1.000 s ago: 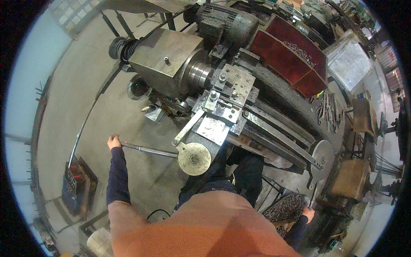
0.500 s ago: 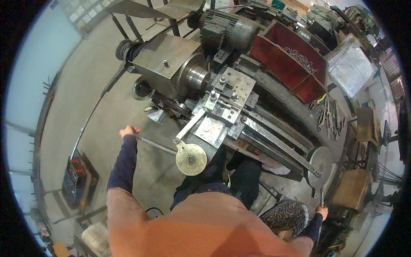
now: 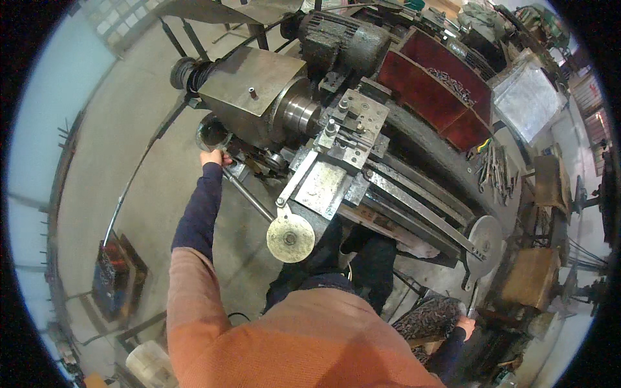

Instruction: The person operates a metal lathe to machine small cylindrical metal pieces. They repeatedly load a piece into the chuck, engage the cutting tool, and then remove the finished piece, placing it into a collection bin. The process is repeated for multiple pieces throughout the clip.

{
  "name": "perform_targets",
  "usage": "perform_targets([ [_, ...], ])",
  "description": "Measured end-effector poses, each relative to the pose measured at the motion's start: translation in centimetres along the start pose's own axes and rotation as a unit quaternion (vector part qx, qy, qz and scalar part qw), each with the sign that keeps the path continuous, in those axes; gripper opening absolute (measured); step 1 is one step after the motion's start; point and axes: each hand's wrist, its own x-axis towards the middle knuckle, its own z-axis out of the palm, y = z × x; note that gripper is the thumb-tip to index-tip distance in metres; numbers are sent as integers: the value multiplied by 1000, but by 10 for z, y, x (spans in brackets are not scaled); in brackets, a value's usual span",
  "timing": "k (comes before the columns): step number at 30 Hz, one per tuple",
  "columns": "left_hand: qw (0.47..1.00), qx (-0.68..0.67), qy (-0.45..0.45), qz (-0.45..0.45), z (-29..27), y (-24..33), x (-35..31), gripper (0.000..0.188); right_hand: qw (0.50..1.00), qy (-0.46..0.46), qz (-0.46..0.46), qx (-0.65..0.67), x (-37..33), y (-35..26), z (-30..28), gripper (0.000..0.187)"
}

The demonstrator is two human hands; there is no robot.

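My left hand (image 3: 212,157) is closed round the far end of a long steel lever (image 3: 249,196), which runs down to a round brass-coloured disc (image 3: 290,238) at the front of a small lathe. At the lower right, my right hand (image 3: 465,325) grips a metal handle (image 3: 473,301) below a round grey disc (image 3: 483,246). Between my hands lies the tool slide (image 3: 352,136) with its bolts and plates, joined to both discs by flat link bars. Its plate sits close to the shiny steel spindle (image 3: 301,115) of the headstock (image 3: 253,81).
Behind the lathe are a greasy motor (image 3: 343,42) and a red metal bin (image 3: 430,94) with small metal parts. Several wrenches (image 3: 497,169) lie right of it. A container heaped with dark pieces (image 3: 430,320) stands by my right hand. A dark box (image 3: 113,281) is on the floor at left.
My left hand has pushed the lever up and away, toward the headstock. My right hand has swung its handle to the left and slightly down. The tool slide has shifted slightly.
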Motion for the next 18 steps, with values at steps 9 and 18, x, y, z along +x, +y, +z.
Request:
perform_targets([
  [9, 991, 93, 23, 94, -5, 8, -17, 9, 999, 5, -10, -39, 52, -12, -14, 43],
  [18, 998, 53, 2, -18, 7, 31, -24, 12, 987, 18, -17, -158, 124, -68, -69, 35],
])
